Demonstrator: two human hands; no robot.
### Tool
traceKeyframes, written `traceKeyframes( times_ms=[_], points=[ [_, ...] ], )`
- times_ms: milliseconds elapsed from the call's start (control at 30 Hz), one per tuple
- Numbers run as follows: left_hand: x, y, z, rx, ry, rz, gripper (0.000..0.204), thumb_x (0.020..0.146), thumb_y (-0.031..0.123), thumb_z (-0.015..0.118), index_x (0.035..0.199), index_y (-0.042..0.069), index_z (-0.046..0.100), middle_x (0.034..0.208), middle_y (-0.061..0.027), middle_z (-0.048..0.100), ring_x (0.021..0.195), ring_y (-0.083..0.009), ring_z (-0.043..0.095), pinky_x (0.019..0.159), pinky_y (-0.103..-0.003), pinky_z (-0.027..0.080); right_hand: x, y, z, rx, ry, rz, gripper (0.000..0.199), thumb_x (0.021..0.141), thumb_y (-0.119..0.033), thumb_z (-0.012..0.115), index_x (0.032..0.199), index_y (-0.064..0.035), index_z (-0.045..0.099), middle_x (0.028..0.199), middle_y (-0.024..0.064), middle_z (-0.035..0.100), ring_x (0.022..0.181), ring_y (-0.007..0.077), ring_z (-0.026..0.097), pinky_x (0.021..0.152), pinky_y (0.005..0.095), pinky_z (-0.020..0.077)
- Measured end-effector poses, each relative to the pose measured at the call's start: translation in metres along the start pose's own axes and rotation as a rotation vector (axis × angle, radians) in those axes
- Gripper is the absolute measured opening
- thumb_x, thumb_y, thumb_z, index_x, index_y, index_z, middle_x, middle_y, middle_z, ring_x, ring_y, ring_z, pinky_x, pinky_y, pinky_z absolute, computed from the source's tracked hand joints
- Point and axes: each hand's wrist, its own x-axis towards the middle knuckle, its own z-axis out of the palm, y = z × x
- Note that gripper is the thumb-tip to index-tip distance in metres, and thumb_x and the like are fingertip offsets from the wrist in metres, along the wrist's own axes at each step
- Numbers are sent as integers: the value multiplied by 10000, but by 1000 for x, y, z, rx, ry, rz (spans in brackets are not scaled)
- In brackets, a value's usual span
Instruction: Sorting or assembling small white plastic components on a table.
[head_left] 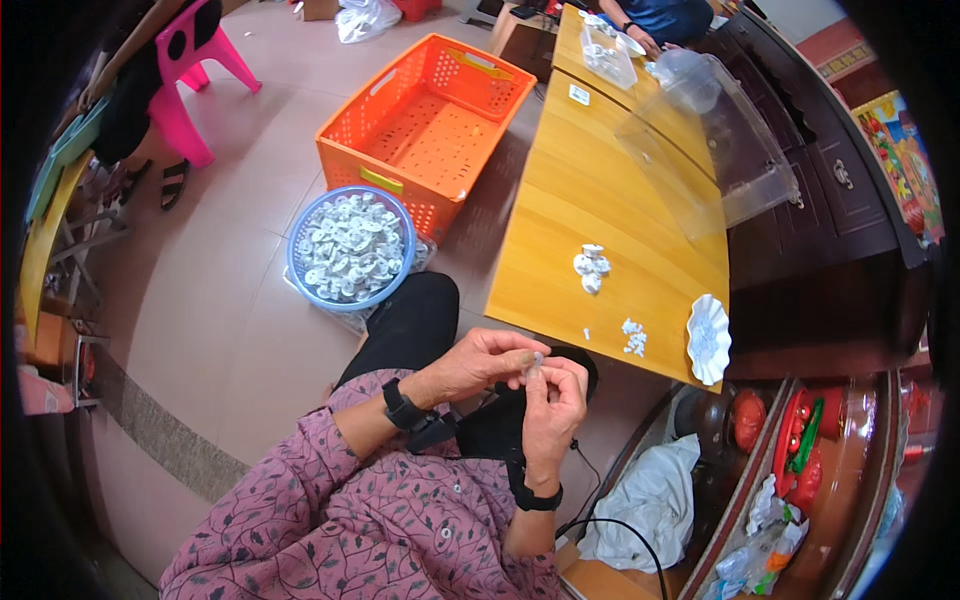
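Observation:
My left hand (488, 362) and my right hand (553, 402) meet above my lap, just off the table's near edge. Their fingertips pinch a small whitish plastic part (536, 362) between them; fingers cover most of it. On the yellow wooden table (600, 180) lies a small pile of white round plastic parts (591, 268). Closer to me are several tiny white pieces (634, 338), with a white scalloped dish (709, 340) of similar pieces at the right corner. By my left knee, a blue round basket (296, 262) is heaped with white round parts (352, 245).
An orange crate (335, 158) stands beyond the basket. A clear plastic bin (745, 160) lies on the table's right side. At the far end, another person's hand (645, 43) is near a clear tray (608, 62). A pink chair (205, 75) stands at the left.

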Motion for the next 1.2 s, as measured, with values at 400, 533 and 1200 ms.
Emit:
traceKeyframes(
  times_ms=[400, 533, 1200],
  points=[
    [-15, 41, -30, 296, 355, 121, 274, 993, 171, 627, 1197, -8, 662, 930, -49, 694, 756, -114, 660, 692, -238, 545, 11, 14, 3, -98, 34, -75, 62, 924, -36, 665, 937, 7, 622, 976, 107, 608, 788, 186, 607, 675, 280, 513],
    [-32, 61, -76, 145, 530, 255, 290, 983, 191, 646, 1200, 1, 664, 941, -43, 677, 756, -106, 645, 667, -219, 527, 20, 23, -11, -201, 105, -93, 55, 925, -28, 650, 962, 9, 634, 959, 117, 602, 817, 227, 620, 707, 320, 526],
    [39, 53, -19, 1130, 662, 752, 157, 882, 50, 673, 1031, 4, 688, 943, -119, 662, 833, -220, 644, 738, -323, 520, 56, 65, -29, -867, 90, -456, 228, 864, 8, 628, 1086, 22, 677, 1045, 130, 605, 974, 319, 598, 839, 425, 499]
  ],
)
